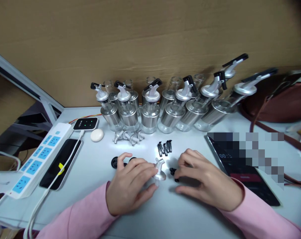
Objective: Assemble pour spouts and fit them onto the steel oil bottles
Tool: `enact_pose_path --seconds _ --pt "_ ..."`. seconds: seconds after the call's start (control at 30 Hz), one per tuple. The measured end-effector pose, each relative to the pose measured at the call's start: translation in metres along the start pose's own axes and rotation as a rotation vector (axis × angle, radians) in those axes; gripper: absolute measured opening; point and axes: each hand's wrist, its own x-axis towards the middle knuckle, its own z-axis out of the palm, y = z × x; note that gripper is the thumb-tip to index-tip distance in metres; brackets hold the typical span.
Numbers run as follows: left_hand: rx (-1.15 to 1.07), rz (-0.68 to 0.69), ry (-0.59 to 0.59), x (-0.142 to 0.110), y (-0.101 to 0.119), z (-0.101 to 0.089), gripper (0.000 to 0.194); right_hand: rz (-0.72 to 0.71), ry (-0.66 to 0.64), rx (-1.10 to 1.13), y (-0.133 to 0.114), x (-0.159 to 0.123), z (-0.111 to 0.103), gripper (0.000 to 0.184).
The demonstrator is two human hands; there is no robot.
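My left hand (pixel 130 184) is closed round a silver pour-spout cap (pixel 159 169), held just above the white table (pixel 165 215). My right hand (pixel 205 181) rests beside it, fingers curled over small black parts (pixel 174 172); what it grips I cannot make out. Between and behind the hands lie several black lever clips (pixel 164 147). Black ring gaskets (pixel 115 162) lie by my left thumb. Several loose silver spouts (pixel 128 136) sit further back.
A row of glass-and-steel dispenser bottles (pixel 150 113) stands along the cardboard wall. On the left are a white power strip (pixel 38 156), a charging phone (pixel 62 162), a small black device (pixel 86 123) and a white oval object (pixel 97 135). A dark tablet (pixel 242 169) and brown bag (pixel 277 99) lie right.
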Motion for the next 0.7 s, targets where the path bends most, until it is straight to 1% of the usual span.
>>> enact_pose_path --seconds 0.13,0.23,0.37,0.53,0.7 --pt "-0.008 -0.012 0.006 0.000 0.000 0.000 0.016 -0.020 0.018 -0.003 0.002 -0.001 0.002 0.023" --pt "-0.008 -0.010 -0.002 0.001 0.000 -0.001 0.016 -0.030 0.005 -0.007 0.002 -0.002 0.005 0.024" --pt "-0.006 -0.010 -0.001 0.000 0.000 -0.001 0.017 -0.026 -0.005 0.002 0.001 -0.003 0.007 0.020" --pt "-0.003 -0.009 -0.010 0.001 0.000 -0.001 0.018 -0.008 -0.055 0.012 -0.001 -0.003 0.011 0.007" --pt "-0.004 -0.014 -0.012 0.000 -0.001 -0.001 0.017 -0.006 -0.091 0.016 0.000 -0.002 0.016 0.008"
